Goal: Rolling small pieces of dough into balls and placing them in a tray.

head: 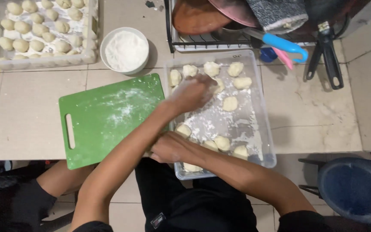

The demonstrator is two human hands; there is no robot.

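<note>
- Head view: the left hand [193, 92] reaches across into the clear plastic tray [266, 129] and lies over a dough piece near the tray's far left corner. The fingers are blurred; whether they pinch the dough or rest spread on it cannot be told.
- Head view: the right hand [170, 147] sits at the tray's near left rim, beside the near dough pieces [222, 143]. It appears loosely curled with nothing clearly in it; the grip cannot be confirmed.
- Head view: the forearms cross, the left arm passing above the right hand.
- Risk, as judged: the tray's near end overhangs the counter edge. Downward pressure from the right hand could tip it and slide the floured dough off.
- Risk, as judged: crossed arms restrict reach; a sleeve or wrist could flatten neighbouring pieces.
- Edges and room: the green cutting board [108, 118] just left of the tray also overhangs the near edge. The flour bowl [125, 50] stands beyond the board. The dish rack [202, 41] touches the tray's far side, leaving no room there. Bare counter lies right of the tray.
</note>
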